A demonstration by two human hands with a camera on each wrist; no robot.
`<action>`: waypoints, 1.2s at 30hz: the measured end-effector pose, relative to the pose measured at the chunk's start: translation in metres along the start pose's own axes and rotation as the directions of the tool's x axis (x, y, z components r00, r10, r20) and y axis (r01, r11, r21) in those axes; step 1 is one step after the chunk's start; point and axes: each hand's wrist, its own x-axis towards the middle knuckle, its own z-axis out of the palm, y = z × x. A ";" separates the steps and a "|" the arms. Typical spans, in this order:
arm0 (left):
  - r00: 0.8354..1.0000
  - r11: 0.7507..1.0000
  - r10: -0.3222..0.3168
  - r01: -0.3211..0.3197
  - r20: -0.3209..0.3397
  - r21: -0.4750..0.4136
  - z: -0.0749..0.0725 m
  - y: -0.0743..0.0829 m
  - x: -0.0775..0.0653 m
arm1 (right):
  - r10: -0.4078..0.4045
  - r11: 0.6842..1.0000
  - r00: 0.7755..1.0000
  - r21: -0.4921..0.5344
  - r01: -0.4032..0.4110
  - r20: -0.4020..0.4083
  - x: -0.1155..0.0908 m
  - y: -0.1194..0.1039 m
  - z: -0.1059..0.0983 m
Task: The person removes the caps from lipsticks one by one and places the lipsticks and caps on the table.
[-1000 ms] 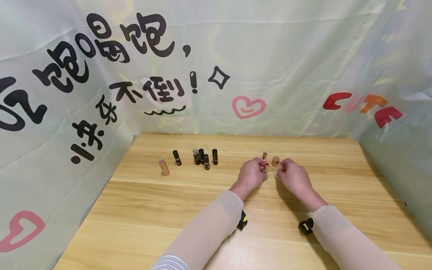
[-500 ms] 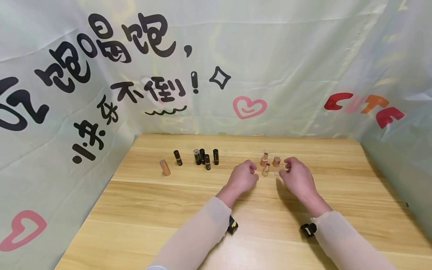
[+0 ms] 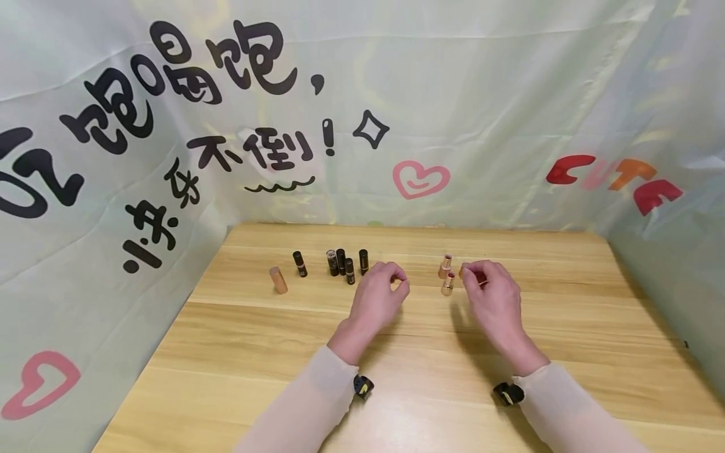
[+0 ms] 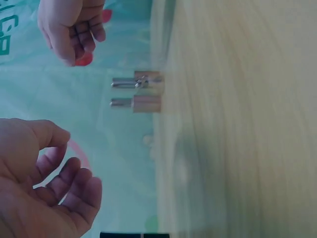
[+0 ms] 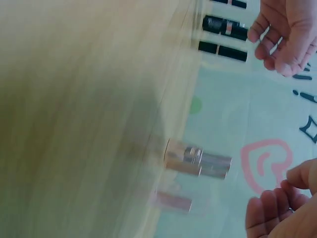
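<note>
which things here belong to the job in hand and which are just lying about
Likely the job:
- two open lipsticks
- copper piece by the right hand
- four dark tubes near the left hand

Probably just lying about:
- lone black tube
- copper tube at far left

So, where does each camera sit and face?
Head: worn on the head, facing forward and down at the table; both sleeved forearms, left hand and right hand show.
Left wrist: worn there, sideways picture, facing two uncapped lipsticks; left hand lower left, right hand upper left.
Right wrist: likewise, facing those lipsticks and black tubes; right hand lower right, left hand upper right.
Both wrist views share the hands and lipsticks.
</note>
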 end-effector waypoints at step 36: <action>0.864 0.989 -0.127 0.148 -0.488 0.005 -0.096 -0.095 -0.039 | -0.081 0.956 0.962 0.293 0.001 0.260 -0.012 -0.107 0.101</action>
